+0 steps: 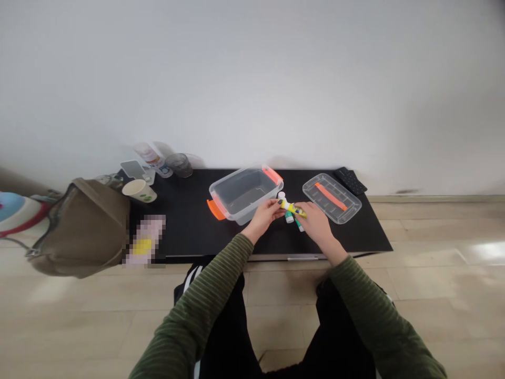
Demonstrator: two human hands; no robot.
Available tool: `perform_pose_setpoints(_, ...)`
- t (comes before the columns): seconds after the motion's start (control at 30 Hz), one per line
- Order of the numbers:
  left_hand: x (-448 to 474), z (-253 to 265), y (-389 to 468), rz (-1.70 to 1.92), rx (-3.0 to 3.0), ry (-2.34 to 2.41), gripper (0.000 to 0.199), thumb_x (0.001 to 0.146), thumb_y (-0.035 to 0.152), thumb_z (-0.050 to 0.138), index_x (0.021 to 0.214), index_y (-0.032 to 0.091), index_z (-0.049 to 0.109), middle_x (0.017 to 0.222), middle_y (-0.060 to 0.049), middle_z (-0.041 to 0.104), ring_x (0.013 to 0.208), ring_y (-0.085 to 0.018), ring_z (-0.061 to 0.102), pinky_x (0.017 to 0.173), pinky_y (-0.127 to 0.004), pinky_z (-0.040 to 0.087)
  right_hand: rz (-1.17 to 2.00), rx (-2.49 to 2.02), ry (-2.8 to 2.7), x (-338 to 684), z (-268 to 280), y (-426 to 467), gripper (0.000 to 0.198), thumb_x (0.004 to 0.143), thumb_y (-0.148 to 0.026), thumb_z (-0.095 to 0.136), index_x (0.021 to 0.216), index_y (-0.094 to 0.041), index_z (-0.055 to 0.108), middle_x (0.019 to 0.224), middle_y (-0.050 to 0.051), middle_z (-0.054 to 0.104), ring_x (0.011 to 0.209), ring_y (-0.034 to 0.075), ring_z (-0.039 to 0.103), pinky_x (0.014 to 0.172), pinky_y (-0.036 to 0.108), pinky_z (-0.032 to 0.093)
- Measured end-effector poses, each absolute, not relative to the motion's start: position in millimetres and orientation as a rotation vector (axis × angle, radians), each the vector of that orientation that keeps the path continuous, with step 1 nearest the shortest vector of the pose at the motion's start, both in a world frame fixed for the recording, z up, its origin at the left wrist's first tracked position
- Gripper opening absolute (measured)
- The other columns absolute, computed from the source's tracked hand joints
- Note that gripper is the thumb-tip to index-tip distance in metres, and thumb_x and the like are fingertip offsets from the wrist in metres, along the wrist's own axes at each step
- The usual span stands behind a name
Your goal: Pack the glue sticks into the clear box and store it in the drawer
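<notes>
Between my two hands is a yellow glue stick (291, 207) with a white section, held at a slant over the black cabinet top. My left hand (266, 215) pinches its left end by the white part. The fingers of my right hand (316, 222) close round the yellow end. Green-and-white sticks (289, 217) of similar shape lie beneath, partly hidden by my hands. Just left of them stands a clear plastic box (241, 217), uncovered, with one orange latch (215, 209) folded outward. Its clear lid (354, 208) with an orange handle lies to the right.
A black keypad-like object (350, 180) sits behind the lid. Leftward on the cabinet (189, 231) are a paper cup (136, 188), a dark glass (179, 165), a spray can (152, 158) and a blurred pink packet (148, 234). A brown bag (89, 226) rests at the left end.
</notes>
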State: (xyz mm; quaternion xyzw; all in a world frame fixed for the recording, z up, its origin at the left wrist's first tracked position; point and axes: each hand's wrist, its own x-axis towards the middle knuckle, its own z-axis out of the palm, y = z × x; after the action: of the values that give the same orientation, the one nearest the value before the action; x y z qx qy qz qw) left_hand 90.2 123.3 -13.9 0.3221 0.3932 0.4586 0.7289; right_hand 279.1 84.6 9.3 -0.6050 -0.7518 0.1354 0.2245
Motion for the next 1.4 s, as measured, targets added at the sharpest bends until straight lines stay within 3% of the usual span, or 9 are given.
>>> perform_pose_setpoints(0.2,93.1,-16.1,121.6,1.0,0.778,0.851,0.03,0.08,0.032,0.082,0.099,0.011,0.072,0.094,-0.007,0.074,0.078,-0.011,0.07,0.089,-0.031,0.056,0.391,-1.622,-2.068,285.7,7.9,82.4,0.033,0.093,-0.023,0.058,0.124,-0.024,0.067,0.118,0.008,0.068,0.111,0.023,0.062,0.093,0.032,0.048)
perform_pose_setpoints(0.5,95.6,-23.7,121.2,1.009,0.827,0.795,0.042,0.069,0.038,0.089,0.098,0.012,0.075,0.098,-0.007,0.075,0.087,-0.015,0.069,0.092,-0.033,0.055,0.43,-1.548,-2.047,291.0,5.8,79.7,0.033,0.091,-0.022,0.06,0.122,-0.023,0.071,0.108,0.009,0.074,0.1,0.024,0.067,0.088,0.034,0.051)
perform_pose_setpoints(0.67,94.0,-23.8,120.7,0.991,0.897,0.778,0.048,0.065,0.044,0.09,0.099,0.013,0.076,0.1,-0.007,0.075,0.09,-0.016,0.07,0.093,-0.033,0.054,0.728,-1.563,-1.887,293.4,6.4,78.5,0.03,0.087,-0.024,0.063,0.114,-0.024,0.076,0.1,0.003,0.077,0.086,0.019,0.069,0.081,0.03,0.052)
perform_pose_setpoints(0.83,100.6,-28.6,129.8,0.952,1.07,0.848,0.047,0.077,0.046,0.081,0.108,0.013,0.075,0.101,-0.01,0.076,0.092,-0.02,0.07,0.088,-0.033,0.056,1.161,-1.536,-1.662,296.6,8.0,79.9,0.034,0.088,-0.039,0.062,0.112,-0.019,0.075,0.081,0.001,0.076,0.074,0.017,0.07,0.07,0.026,0.053)
perform_pose_setpoints(0.93,107.5,-32.8,140.4,0.962,1.274,1.041,0.04,0.092,0.04,0.063,0.12,0.014,0.072,0.11,-0.012,0.074,0.096,-0.023,0.07,0.084,-0.036,0.058,1.023,-1.72,-1.623,301.7,13.5,83.4,0.032,0.09,-0.041,0.06,0.109,-0.019,0.075,0.093,0.005,0.077,0.085,0.019,0.072,0.076,0.027,0.053)
perform_pose_setpoints(1.03,111.7,-36.2,150.9,0.963,1.573,1.258,0.042,0.095,0.021,0.049,0.133,0.017,0.065,0.137,-0.013,0.064,0.117,-0.025,0.066,0.101,-0.041,0.053,0.678,-2.055,-1.701,309.7,16.5,88.5,0.031,0.092,-0.038,0.058,0.114,-0.022,0.073,0.108,0.009,0.075,0.104,0.024,0.069,0.087,0.033,0.051)
perform_pose_setpoints(1.17,113.8,-40.7,159.4,0.731,1.923,1.424,0.061,0.089,0.004,0.04,0.148,0.013,0.05,0.163,-0.013,0.037,0.15,-0.025,0.036,0.123,-0.041,0.031,0.473,-2.423,-1.758,319.8,9.4,96.0,0.036,0.095,-0.036,0.053,0.124,-0.02,0.068,0.118,0.018,0.068,0.111,0.029,0.066,0.088,0.039,0.051)
perform_pose_setpoints(1.27,115.1,-44.1,163.0,0.473,2.035,1.508,0.068,0.089,0.003,0.037,0.156,0.014,0.037,0.168,-0.012,0.023,0.151,-0.027,0.033,0.12,-0.041,0.035,0.479,-2.53,-1.803,326.3,0.5,101.6,0.036,0.097,-0.037,0.05,0.121,-0.017,0.067,0.117,0.02,0.067,0.113,0.031,0.065,0.086,0.04,0.051)
perform_pose_setpoints(1.4,115.8,-45.1,167.7,0.24,2.136,1.582,0.069,0.092,0.007,0.036,0.159,0.02,0.031,0.17,-0.012,0.018,0.141,-0.032,0.048,0.109,-0.043,0.046,0.507,-2.557,-1.84,332.9,-4.7,105.9,0.035,0.097,-0.038,0.051,0.118,-0.015,0.066,0.112,0.018,0.068,0.109,0.029,0.065,0.086,0.038,0.05)
